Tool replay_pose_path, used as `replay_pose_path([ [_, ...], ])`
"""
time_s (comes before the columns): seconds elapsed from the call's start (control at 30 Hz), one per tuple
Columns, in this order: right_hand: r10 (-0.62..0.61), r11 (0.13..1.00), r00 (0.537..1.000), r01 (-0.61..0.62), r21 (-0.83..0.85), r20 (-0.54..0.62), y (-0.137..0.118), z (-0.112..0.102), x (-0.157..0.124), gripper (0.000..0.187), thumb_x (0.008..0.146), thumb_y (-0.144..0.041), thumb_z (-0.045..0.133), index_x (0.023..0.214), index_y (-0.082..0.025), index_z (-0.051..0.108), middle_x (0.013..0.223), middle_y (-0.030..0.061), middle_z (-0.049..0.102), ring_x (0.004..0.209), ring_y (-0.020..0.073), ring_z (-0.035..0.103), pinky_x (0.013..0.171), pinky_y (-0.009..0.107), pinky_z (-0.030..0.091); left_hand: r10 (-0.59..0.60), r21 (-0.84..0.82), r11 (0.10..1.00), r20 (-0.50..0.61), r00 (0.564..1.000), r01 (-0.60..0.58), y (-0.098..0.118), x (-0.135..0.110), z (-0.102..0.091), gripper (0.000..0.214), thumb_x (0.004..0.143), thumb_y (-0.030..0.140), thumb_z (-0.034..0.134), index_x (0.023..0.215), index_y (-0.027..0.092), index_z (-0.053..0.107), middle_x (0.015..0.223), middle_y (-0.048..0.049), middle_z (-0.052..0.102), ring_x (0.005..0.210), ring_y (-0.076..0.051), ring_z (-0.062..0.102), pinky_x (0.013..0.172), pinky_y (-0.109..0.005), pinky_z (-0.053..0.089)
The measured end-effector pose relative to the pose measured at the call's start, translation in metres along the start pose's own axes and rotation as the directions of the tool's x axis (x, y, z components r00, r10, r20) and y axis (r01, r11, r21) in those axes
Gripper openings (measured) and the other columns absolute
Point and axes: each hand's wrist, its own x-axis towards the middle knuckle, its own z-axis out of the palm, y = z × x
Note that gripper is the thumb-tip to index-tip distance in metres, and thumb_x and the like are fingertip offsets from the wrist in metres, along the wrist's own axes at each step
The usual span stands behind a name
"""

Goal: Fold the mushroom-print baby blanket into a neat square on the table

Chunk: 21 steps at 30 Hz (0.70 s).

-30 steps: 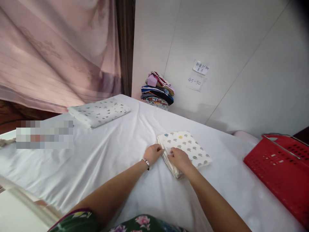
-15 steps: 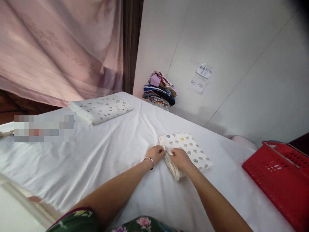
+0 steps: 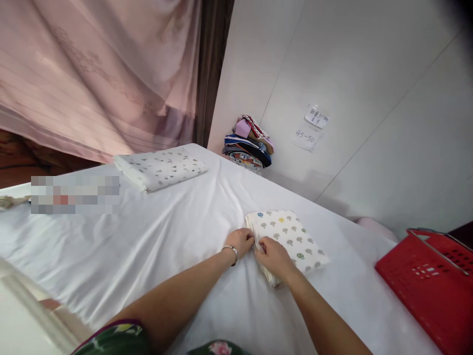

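A folded white cloth [image 3: 291,234] with grey, blue, yellow and green mushroom prints lies on the white-covered table [image 3: 177,236]. Its layered edge faces left. My left hand [image 3: 240,242], with a bracelet at the wrist, pinches that edge between thumb and fingers. Close beside it, my right hand [image 3: 274,256] grips the upper layer at the same edge with curled fingers. Its fingertips are partly hidden.
Another folded white printed cloth [image 3: 162,168] lies at the far left of the table. Stacked folded fabrics [image 3: 248,143] stand at the far corner by the wall. A red plastic basket [image 3: 424,286] sits at the right. Paper notes [image 3: 309,135] hang on the wall.
The view has shifted slightly, so everything sits a little lower and further right. The cloth's open upper layer now lies flatter at the left edge, with both hands still on it.
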Motion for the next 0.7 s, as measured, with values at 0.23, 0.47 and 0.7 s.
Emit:
replay_pose_path([
  [0.23,0.069,0.986,0.997,-0.065,-0.156,0.017,-0.007,0.003,-0.002,0.011,0.077,-0.028,0.049,0.084,-0.019,0.05,0.084,0.0036,0.058,0.074,0.0176,0.054,0.058,0.025,0.026,0.028,-0.021,0.999,-0.027,0.999,-0.029,-0.004,0.002,0.001,0.022,0.08,0.031,0.044,0.074,0.021,0.063,0.078,-0.0004,0.065,0.073,-0.014,0.057,0.065,-0.023,0.039],
  [0.47,0.007,0.988,1.0,-0.008,-0.153,-0.006,-0.007,-0.002,-0.003,0.01,0.08,-0.017,0.042,0.072,-0.019,0.049,0.075,0.0027,0.057,0.071,0.0151,0.052,0.059,0.024,0.026,0.034,-0.052,0.998,-0.046,0.998,-0.036,-0.006,0.003,0.004,0.017,0.079,0.03,0.048,0.074,0.022,0.062,0.077,0.0004,0.065,0.073,-0.014,0.057,0.064,-0.024,0.039],
  [0.7,0.012,0.995,0.999,-0.007,0.099,-0.049,0.009,-0.003,-0.002,0.012,0.075,-0.015,0.04,0.065,-0.019,0.047,0.06,-0.003,0.05,0.058,0.0114,0.045,0.055,0.021,0.027,0.022,-0.089,0.996,-0.052,0.998,-0.027,-0.006,0.003,0.003,0.016,0.078,0.03,0.048,0.078,0.022,0.062,0.078,0.0012,0.065,0.072,-0.013,0.058,0.064,-0.023,0.04],
])
